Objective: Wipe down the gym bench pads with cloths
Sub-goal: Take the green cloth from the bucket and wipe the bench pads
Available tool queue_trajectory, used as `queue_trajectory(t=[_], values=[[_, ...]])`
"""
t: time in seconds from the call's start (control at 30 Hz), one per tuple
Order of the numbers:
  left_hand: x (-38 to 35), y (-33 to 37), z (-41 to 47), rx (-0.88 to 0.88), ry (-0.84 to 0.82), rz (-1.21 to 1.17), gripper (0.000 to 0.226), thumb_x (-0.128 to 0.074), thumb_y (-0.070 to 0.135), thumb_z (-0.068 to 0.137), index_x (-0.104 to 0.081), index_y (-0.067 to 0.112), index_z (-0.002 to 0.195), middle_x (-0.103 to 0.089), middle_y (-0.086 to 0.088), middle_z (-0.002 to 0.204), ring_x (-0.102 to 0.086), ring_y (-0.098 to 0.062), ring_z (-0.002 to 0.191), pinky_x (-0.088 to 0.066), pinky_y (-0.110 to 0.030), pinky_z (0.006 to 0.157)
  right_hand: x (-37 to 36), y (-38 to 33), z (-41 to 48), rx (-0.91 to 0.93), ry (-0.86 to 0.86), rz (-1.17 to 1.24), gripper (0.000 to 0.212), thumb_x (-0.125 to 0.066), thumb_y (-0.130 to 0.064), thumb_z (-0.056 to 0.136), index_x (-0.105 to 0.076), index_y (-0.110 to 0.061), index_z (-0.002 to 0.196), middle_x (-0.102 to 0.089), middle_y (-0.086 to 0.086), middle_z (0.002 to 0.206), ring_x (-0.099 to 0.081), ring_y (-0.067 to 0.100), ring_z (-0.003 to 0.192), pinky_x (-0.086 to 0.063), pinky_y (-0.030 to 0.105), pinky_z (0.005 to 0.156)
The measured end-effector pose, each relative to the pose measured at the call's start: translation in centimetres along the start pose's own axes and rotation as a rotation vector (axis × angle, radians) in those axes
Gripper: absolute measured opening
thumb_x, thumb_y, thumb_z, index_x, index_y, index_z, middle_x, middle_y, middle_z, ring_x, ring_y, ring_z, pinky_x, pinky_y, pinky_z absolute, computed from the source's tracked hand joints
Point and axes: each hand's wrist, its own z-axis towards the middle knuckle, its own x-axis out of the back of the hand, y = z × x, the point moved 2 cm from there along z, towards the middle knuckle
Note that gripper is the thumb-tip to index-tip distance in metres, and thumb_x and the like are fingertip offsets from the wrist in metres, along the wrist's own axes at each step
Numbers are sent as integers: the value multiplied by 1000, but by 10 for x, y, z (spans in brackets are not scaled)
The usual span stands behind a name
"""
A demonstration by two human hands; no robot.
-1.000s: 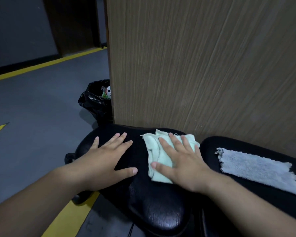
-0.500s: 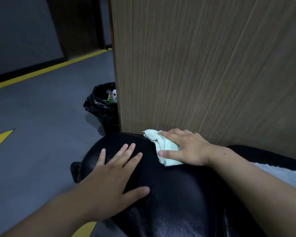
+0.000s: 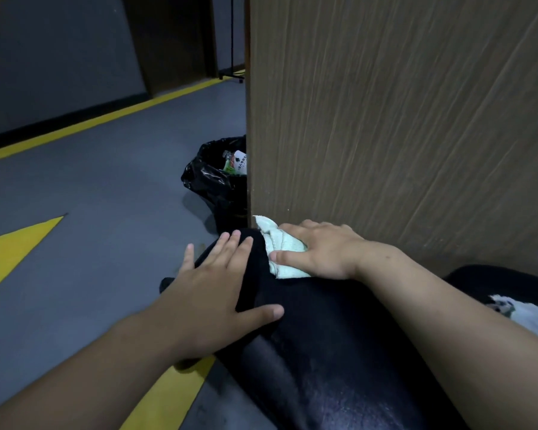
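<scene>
Wood panel (image 3: 401, 119) rises straight up along the far edge of the bench pad (image 3: 323, 336), so no way fwd there. Right hand (image 3: 320, 252) w/ light green cloth (image 3: 283, 252) gripped under it is tight vs the panel's foot, at its left corner. Left hand (image 3: 218, 287) lies flat on the pad, just beside the cloth. Left of the panel the floor (image 3: 90, 212) is open, but a black bin bag (image 3: 215, 181) stands vs the corner. Grey cloth (image 3: 534, 321) lies far right.

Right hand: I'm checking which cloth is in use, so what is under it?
A pale green cloth, bunched on the black bench pad beside the wooden panel. The right hand covers its far part.
</scene>
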Motion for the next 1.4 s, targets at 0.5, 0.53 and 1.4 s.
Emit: queue_trajectory(t=[0.5, 0.53, 1.4], values=[[5, -80, 1, 48, -18, -489, 70, -69, 75, 70, -46, 45, 128, -62, 21, 117, -59, 0, 106, -51, -28, 90, 2, -105, 49, 98, -9, -15, 67, -31, -84, 79, -48, -44, 130, -46, -2, 132, -41, 30, 127, -32, 48, 95], [5, -85, 1, 63, -15, -485, 64, -70, 77, 67, -51, 43, 118, -64, 20, 108, -61, 0, 97, -52, -26, 83, 0, -113, 50, 95, -11, -48, 66, -31, -83, 79, -50, -43, 128, -46, -1, 131, -40, 31, 126, -31, 49, 94], [-47, -60, -48, 86, 48, -669, 161, -91, 73, 34, 12, 42, 154, -3, 19, 164, -9, -10, 151, -25, -42, 122, -91, -103, -129, -63, 398, -165, 99, -43, -74, 70, -47, -11, 146, -46, 20, 148, -44, 46, 134, -34, 70, 100]])
